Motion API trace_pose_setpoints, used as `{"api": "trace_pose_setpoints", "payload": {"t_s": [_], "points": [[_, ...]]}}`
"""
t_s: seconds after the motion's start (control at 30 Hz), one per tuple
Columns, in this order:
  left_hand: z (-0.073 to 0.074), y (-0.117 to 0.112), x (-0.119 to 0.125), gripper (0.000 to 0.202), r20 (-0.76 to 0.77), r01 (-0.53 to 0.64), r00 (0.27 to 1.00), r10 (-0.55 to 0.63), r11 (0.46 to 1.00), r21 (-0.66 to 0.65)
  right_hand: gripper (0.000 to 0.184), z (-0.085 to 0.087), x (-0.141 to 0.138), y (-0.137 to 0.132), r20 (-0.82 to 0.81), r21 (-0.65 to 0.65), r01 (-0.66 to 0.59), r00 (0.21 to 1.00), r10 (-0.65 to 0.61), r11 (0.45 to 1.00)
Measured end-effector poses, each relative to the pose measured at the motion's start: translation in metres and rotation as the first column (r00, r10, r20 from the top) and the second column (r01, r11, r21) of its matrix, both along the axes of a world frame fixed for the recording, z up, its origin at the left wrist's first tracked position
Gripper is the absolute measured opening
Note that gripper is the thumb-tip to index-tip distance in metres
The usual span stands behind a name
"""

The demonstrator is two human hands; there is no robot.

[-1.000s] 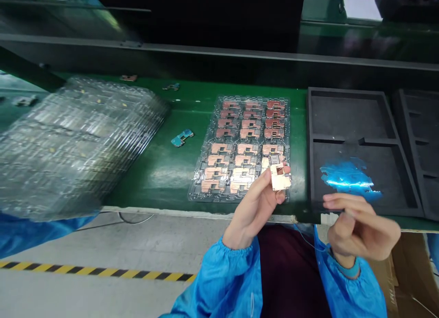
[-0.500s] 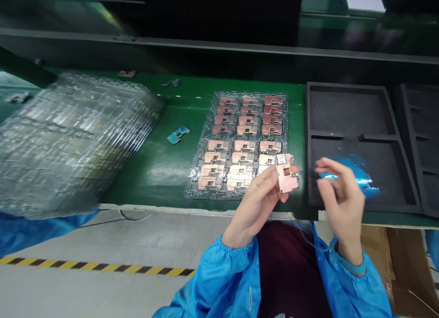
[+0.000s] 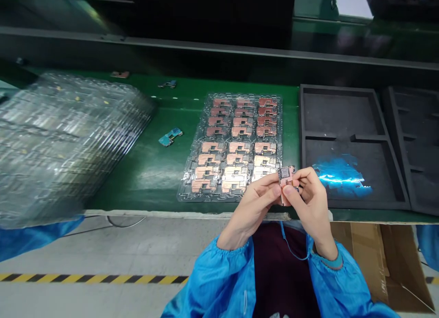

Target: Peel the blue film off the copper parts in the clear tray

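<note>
While both hands meet above the near side of the green tabletop, the work looks to be at a close-handling step on one small circuit board. It is raised just beside the near right corner of the clear tray, with a grey patch at its far end and coppery surface below. The left hand has a narrow grip, thumb and fingers pinching the board's left side; the right hand is equally narrow, its thumb laid on the board near the right edge and its fingers curled at that side. Whether the right fingers press, peel or merely steady cannot be told. Rows of copper-faced boards sit in the clear tray, though the left hand hides part of the nearest row in the right column. Blue film lies in the nearer compartment of the black tray, right of the hands. As I judge it, the next move calls for one hand to keep the board steady by its edges while the other works lightly, since it seems thin and fingertips could easily slip onto its small parts.
</note>
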State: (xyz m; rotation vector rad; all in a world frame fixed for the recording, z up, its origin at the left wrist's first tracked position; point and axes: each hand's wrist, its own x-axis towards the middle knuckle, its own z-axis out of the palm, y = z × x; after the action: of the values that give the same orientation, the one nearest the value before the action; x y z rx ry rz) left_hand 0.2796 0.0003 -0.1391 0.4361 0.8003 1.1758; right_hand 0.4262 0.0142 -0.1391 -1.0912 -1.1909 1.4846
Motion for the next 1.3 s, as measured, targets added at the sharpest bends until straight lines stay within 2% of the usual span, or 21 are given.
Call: {"api": "trace_pose_setpoints", "payload": {"t_s": [0.13, 0.23, 0.37, 0.53, 0.7, 0.93, 1.13, 1.3], "points": [[-0.002, -0.002, -0.001, 0.045, 0.004, -0.008, 1.000, 0.008, 1.000, -0.024, 0.034, 0.004, 0.005, 0.001, -0.009, -0.025, -0.101, 0.995, 0.101, 0.995], [-0.003, -0.002, 0.000, 0.049, 0.018, 0.012, 1.000, -0.011, 0.999, -0.042, 0.041, 0.004, 0.008, 0.003, 0.005, -0.043, -0.126, 0.992, 0.126, 0.991], [-0.007, -0.002, 0.000, 0.045, 0.037, 0.044, 0.998, -0.043, 0.998, -0.034, 0.033, 0.000, 0.007, 0.004, -0.041, -0.029, -0.110, 0.993, 0.109, 0.993], [-0.013, -0.002, -0.002, 0.049, 0.060, 0.016, 0.998, -0.012, 0.997, -0.074, 0.020, -0.001, 0.007, 0.002, -0.074, 0.024, -0.155, 0.985, 0.156, 0.988], [-0.011, 0.000, 0.001, 0.043, 0.066, -0.032, 0.997, 0.039, 0.994, -0.102, 0.039, 0.002, 0.009, 0.002, 0.014, 0.048, -0.170, 0.985, 0.169, 0.984], [-0.017, 0.001, 0.000, 0.045, 0.084, 0.020, 0.996, -0.013, 0.996, -0.082, 0.023, 0.002, 0.008, 0.002, -0.077, -0.002, -0.182, 0.980, 0.182, 0.983], [-0.012, 0.002, 0.000, 0.048, 0.002, 0.074, 0.997, -0.074, 0.997, -0.001, 0.025, 0.002, 0.007, 0.007, 0.123, 0.063, -0.088, 0.989, 0.080, 0.994], [-0.012, 0.001, -0.004, 0.048, -0.118, 0.142, 0.984, -0.136, 0.989, 0.048, 0.036, 0.003, 0.008, 0.013, 0.098, -0.006, -0.134, 0.986, 0.134, 0.991]]}}
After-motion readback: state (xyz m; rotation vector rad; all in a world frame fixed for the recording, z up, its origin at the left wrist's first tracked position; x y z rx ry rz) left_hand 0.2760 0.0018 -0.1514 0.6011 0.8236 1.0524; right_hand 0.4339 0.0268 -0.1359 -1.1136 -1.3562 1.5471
